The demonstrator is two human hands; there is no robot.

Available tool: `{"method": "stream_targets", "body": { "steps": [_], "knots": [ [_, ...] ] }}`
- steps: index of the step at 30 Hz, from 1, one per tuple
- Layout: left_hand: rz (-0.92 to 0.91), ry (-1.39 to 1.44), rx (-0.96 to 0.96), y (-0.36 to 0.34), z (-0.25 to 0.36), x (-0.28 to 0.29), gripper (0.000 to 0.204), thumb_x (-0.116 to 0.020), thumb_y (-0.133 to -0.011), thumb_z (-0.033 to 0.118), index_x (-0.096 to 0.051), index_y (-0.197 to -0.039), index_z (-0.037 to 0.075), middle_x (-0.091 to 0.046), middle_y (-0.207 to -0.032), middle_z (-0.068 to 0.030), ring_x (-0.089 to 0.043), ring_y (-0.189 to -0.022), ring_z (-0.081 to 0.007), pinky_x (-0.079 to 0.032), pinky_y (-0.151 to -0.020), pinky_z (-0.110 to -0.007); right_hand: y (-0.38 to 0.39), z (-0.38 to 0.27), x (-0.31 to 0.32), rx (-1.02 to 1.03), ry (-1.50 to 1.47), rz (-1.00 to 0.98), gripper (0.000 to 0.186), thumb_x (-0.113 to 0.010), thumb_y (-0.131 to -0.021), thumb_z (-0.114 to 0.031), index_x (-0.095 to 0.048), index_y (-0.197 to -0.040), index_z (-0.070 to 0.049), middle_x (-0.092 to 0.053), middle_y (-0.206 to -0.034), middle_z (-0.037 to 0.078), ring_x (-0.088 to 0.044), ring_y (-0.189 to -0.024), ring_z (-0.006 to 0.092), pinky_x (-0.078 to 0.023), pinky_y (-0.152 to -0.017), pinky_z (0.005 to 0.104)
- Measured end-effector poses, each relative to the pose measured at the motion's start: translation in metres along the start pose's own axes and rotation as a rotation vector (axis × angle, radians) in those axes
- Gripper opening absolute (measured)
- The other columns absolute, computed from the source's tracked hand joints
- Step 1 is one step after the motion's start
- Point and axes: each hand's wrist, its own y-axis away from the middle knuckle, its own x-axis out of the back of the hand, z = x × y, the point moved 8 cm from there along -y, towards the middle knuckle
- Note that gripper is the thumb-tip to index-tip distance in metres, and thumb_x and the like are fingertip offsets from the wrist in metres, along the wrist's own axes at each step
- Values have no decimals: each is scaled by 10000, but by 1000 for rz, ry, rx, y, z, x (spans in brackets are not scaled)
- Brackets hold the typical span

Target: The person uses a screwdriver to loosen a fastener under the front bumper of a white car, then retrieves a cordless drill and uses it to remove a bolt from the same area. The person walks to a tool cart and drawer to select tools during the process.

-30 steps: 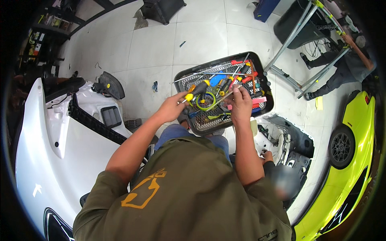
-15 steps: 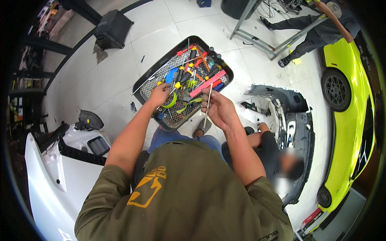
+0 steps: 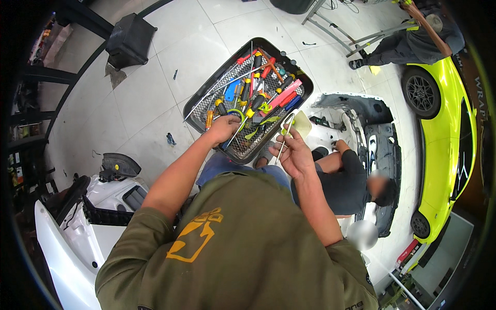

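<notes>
A black mesh-bottomed tray (image 3: 187, 108) lies before me, heaped with hand tools. My left hand (image 3: 226, 128) reaches into its near left part, fingertips hidden among the tools. Close by are a yellow-and-black screwdriver (image 3: 256, 105), a lime-green curved strip (image 3: 236, 112) and an amber-handled tool (image 3: 209, 120). At the tray's near right corner, my right hand (image 3: 296, 155) is closed on a thin pale metal rod (image 3: 282, 146), held at a slant. What kind of tool the rod is, I cannot make out. Beyond those fingers shows a pale yellowish piece (image 3: 303, 125), its kind unclear.
Right of me, a person in dark clothes (image 3: 333, 186) sits beside a dark bumper-like car part (image 3: 385, 155). Another person (image 3: 408, 46) stands by a metal stand (image 3: 330, 32). A lime-yellow car (image 3: 444, 150) is far right; a white car panel (image 3: 67, 258) is at left.
The view has shifted, and my left hand has moved right, deeper into the tools. My right hand has drawn nearer me, still holding the rod. The pale yellowish piece now shows.
</notes>
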Motion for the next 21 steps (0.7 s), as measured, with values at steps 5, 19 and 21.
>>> {"method": "stream_targets", "body": {
  "steps": [5, 19, 21],
  "knots": [
    [-24, -136, -46, 22, -6, 14, 340, -550, -890, 121, -541, -1200, -20, -637, -1019, -89, -609, -841, -151, -499, -771, -291, 0, 13, -16, -24, 161, 0, 202, -472, -948, -135, -520, -1126, -55, -606, -775, 44, -593, -580, 153, -530, -581, 331],
    [-48, 459, -94, 65, 38, -17, 235, -521, -942, 233, -609, -1000, 23, -647, -877, -58, -598, -757, -129, -485, -698, -273, -19, 47, -56, -174, 931, -186, 193, -480, -950, -208, -574, -994, -45, -548, -691, -5, -468, -531, 73, -360, -467, 212],
    [-26, 650, -68, 63, 38, -10, 199, -518, -944, 224, -592, -948, 39, -647, -864, -72, -618, -761, -157, -486, -685, -288, -20, 42, -55, -204, 907, -209, 204, -470, -956, -216, -577, -993, -46, -528, -680, -10, -445, -522, 73, -347, -465, 213]
  ]
}}
